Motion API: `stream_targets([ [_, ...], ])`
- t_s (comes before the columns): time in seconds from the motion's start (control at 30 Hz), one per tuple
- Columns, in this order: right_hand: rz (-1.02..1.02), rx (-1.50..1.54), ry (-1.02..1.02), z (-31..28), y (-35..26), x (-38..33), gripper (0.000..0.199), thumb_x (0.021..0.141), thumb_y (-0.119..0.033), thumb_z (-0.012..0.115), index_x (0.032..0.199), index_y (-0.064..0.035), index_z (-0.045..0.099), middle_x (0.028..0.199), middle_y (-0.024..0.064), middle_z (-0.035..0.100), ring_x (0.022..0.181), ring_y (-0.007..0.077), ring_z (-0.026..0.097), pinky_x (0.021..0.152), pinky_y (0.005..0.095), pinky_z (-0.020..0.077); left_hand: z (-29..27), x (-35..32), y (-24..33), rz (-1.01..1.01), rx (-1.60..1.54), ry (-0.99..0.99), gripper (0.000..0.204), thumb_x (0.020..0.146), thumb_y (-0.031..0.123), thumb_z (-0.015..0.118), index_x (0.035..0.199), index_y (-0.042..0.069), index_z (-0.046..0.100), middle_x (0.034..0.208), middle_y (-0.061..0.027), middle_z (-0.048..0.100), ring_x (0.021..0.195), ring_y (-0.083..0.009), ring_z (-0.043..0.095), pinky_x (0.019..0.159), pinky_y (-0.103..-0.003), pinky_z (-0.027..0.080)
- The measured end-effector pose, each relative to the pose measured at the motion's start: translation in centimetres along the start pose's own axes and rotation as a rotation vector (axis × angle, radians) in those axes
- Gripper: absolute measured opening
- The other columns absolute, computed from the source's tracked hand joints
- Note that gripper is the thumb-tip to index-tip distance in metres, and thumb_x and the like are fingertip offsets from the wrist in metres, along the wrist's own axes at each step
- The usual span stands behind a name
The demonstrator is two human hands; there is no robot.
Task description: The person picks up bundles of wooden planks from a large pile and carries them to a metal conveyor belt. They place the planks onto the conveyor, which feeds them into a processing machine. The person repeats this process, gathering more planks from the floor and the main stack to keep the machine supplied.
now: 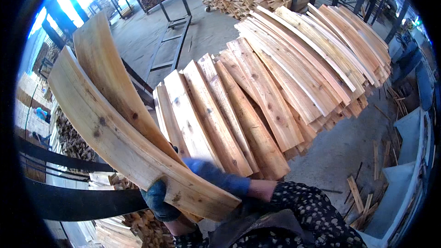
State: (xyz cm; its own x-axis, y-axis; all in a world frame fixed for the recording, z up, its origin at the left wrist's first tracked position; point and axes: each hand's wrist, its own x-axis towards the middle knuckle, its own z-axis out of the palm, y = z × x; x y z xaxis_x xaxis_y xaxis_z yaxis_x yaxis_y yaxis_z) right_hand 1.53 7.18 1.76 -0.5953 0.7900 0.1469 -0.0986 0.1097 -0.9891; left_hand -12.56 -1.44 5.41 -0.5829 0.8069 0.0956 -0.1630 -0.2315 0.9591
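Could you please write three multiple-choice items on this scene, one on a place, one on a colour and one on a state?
1. Where does the fanned row of pale wooden boards lie?
A. right of the held planks
B. behind the person
C. inside a box

2. What colour are the gloves on the left hand and right hand?
A. red
B. blue
C. white

3. How are the two long bare wooden planks kept?
A. flat on the concrete floor
B. leaning on a wall
C. gripped and raised by the hands

Answers: 1 A, the row fills the frame's right half; 2 B, both gloves show blue; 3 C, gloved fingers wrap the plank ends.
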Motion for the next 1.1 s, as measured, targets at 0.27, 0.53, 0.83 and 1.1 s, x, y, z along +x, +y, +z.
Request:
stream_targets([
  [0.27,0.032,-0.573,0.481,-10.4,5.7,1.8,0.056,0.085,-0.022,0.066,0.132,-0.0004,0.045,0.13,0.0242,0.051,0.122,0.0354,0.049,0.102,0.0408,0.0397,1.1,-0.9,0.7,0.005,-0.033,-0.025,0.076,0.072,0.032,0.06,0.135,-0.004,0.039,0.125,-0.0193,0.049,0.11,-0.033,0.053,0.098,-0.043,0.042],
  [0.53,0.112,-0.202,0.345,-11.4,2.6,3.2,0.068,0.083,-0.02,0.068,0.14,-0.0002,0.037,0.129,0.0179,0.054,0.118,0.0256,0.052,0.102,0.0353,0.0395,1.0,0.0,-0.5,-0.024,-0.087,0.015,0.072,0.069,0.024,0.065,0.132,-0.004,0.042,0.118,-0.0179,0.055,0.102,-0.0304,0.058,0.09,-0.04,0.049],
  [0.83,0.157,-0.245,0.458,-17.6,-5.8,-3.1,0.054,0.086,-0.015,0.061,0.137,-0.0026,0.046,0.132,0.0104,0.054,0.12,0.0171,0.05,0.1,0.0308,0.0404,3.7,-0.3,1.2,-0.145,-0.263,-0.06,0.065,0.072,0.021,0.062,0.129,-0.005,0.044,0.115,-0.0199,0.057,0.102,-0.0324,0.061,0.087,-0.043,0.053],
  [1.1,0.026,-0.227,0.441,-17.0,-6.1,-4.9,0.057,0.087,-0.007,0.057,0.141,-0.0011,0.039,0.145,0.0115,0.041,0.134,0.0192,0.038,0.109,0.0324,0.0301,5.8,1.4,-4.3,-0.339,-0.276,-0.168,0.047,0.079,0.005,0.066,0.122,-0.002,0.049,0.105,-0.0097,0.063,0.093,-0.0187,0.063,0.079,-0.031,0.053],
])
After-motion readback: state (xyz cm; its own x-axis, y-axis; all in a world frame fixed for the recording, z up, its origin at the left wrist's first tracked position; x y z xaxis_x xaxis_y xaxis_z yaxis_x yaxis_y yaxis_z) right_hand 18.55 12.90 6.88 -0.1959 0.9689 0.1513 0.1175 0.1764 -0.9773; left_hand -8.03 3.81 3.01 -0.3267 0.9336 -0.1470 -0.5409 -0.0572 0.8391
